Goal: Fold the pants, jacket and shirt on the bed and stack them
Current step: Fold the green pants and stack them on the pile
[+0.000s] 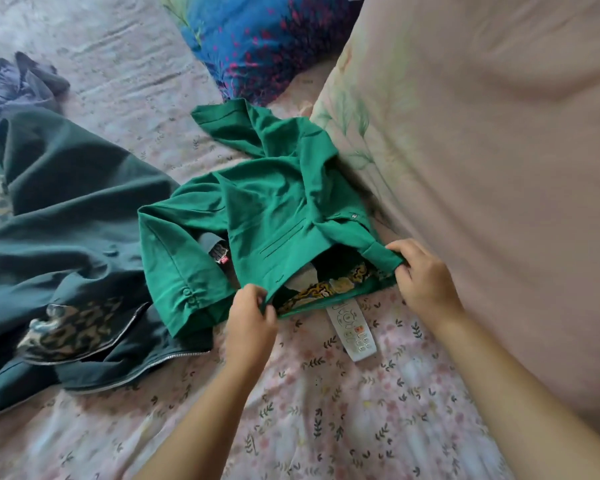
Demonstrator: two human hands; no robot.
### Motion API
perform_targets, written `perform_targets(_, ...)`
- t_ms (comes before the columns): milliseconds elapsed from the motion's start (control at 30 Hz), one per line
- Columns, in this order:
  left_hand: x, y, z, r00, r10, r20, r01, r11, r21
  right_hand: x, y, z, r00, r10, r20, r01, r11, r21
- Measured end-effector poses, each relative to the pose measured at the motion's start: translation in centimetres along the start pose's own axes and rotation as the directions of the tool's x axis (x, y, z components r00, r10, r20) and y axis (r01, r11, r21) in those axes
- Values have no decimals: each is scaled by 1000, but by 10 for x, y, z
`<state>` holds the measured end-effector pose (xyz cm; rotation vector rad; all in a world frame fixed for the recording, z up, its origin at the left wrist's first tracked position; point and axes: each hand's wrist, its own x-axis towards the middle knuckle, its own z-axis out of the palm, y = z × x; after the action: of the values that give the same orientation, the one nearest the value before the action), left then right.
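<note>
Both hands pinch the open waistband of bright green pants (274, 202) on the floral bed sheet (326, 410), left hand (253, 317) at one end and right hand (423, 275) at the other. The patterned waistband lining and a welt pocket show. The waistband faces the person and the rumpled legs run away, toward a blue pillow (264, 39). A white remote (355, 330) pokes out beneath, with a dark green jacket (66, 220) just left.

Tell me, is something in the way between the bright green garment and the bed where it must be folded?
Yes. A white remote control lies on the bed under the near edge of the bright green garment, its far end hidden by the cloth. The left hand and right hand grip that edge.
</note>
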<state>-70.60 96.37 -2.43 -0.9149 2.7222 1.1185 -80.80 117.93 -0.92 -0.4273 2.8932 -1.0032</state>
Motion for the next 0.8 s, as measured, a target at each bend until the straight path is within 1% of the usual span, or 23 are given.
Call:
perform_targets(100, -21, -5, -45, 996, 11, -85, -14, 999, -41, -28, -29, -20, 998, 52, -33, -52, 999, -11)
perform_targets(200, -47, -7, -99, 986, -55, -156, 41, 995, -88, -58, -73, -43, 989, 147, -15, -147, 989, 0)
perform_targets(267, -68, -13, -140, 979, -94, -180, 74, 990, -119, -79, -109, -58, 984, 177, -3, -177, 984, 9)
perform_targets(333, -88, -20, -184, 971, -104, -213, 74, 987, -145, -99, -144, -73, 982, 188, 12, -188, 982, 6)
perform_targets(433, -120, -37, -249, 955, -71, -288, 32, 990, -140, -127, -195, -90, 977, 210, 24, -209, 977, -38)
perform_targets(533, -155, -55, -314, 930, -44, -364, -9, 990, -141, -155, -244, -102, 976, 218, -24, -218, 975, -47)
perform_targets(667, -195, -84, -399, 883, -38, -467, -27, 991, -132, -184, -318, -109, 972, 222, -76, -223, 975, -4)
perform_targets(800, -226, -116, -484, 824, -84, -561, 21, 993, -118, -200, -404, -121, 971, 202, -129, -211, 976, -58)
